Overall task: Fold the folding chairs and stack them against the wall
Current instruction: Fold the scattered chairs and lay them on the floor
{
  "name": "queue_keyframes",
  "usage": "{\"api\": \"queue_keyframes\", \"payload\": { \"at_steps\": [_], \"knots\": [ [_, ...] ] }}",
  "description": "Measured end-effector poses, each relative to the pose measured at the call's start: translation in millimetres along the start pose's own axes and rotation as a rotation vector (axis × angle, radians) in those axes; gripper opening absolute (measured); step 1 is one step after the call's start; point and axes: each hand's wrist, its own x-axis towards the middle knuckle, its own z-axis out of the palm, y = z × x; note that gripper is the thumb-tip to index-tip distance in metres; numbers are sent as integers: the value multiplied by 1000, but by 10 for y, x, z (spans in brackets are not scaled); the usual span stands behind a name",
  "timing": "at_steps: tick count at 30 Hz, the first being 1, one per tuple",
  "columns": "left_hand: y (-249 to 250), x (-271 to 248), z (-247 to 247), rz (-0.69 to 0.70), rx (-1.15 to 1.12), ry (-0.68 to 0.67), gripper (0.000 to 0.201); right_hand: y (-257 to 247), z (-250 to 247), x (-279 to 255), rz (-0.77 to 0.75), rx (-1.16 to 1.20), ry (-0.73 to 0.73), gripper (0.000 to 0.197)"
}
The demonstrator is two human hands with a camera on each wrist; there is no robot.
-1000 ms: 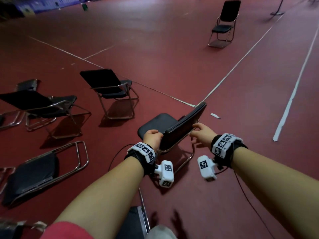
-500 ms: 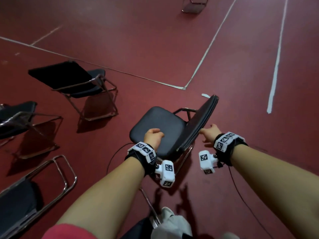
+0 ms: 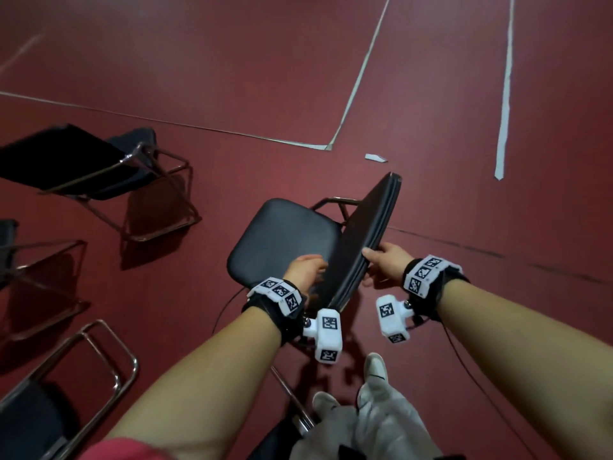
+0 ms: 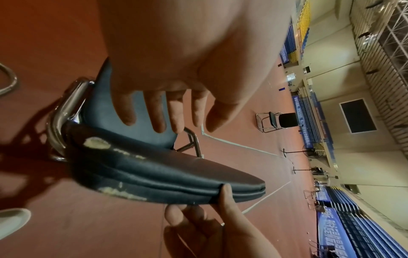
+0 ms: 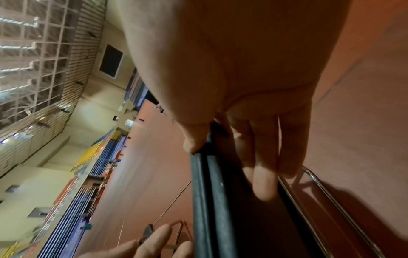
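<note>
Head view: right hand (image 3: 384,265) is pinching black padded chair backrest (image 3: 365,240) top edge; left hand (image 3: 303,270), fingers relaxed and spread, is hovering over black cushioned seat (image 3: 282,237) just beside it.

Bare forearms, red short sleeve (image 3: 109,451) at left upper arm. Black wristband (image 3: 265,307) on left wrist, another (image 3: 438,293) on right, each topped with white blocks bearing black square-code markers. White camera pod (image 3: 326,333) under left wrist, second (image 3: 391,318) under right; thin black cables trailing. Light grey trousers (image 3: 371,426), white shoes (image 3: 374,368).
</note>
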Motion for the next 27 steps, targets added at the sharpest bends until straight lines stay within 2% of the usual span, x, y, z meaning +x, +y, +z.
{"api": "queue_keyframes", "payload": {
  "at_steps": [2, 4, 8, 11, 15, 24, 27],
  "knots": [
    [78, 43, -19, -22, 18, -11, 16, -101, -48, 45, 39, -30, -24, 23],
    [182, 75, -48, -23, 37, -4, 19, -188, -68, 119, 68, -68, -25, 19],
    [365, 5, -163, -31, 71, 25, 21, -393, 43, 252, 90, -78, -125, 27],
    [459, -28, -275, 21, 109, 53, 20, -601, 252, 345, 54, -44, -136, 28],
    [522, -48, -482, 111, 180, 111, 41, -850, 572, 393, 3, -121, -140, 40],
    [631, 286, -969, 149, 271, 168, 56, -1215, 991, 673, -47, -181, -207, 27],
    [724, 499, -1171, 176, 377, 167, 58, -1295, 1133, 824, -38, -188, -218, 65]
  ]
}}
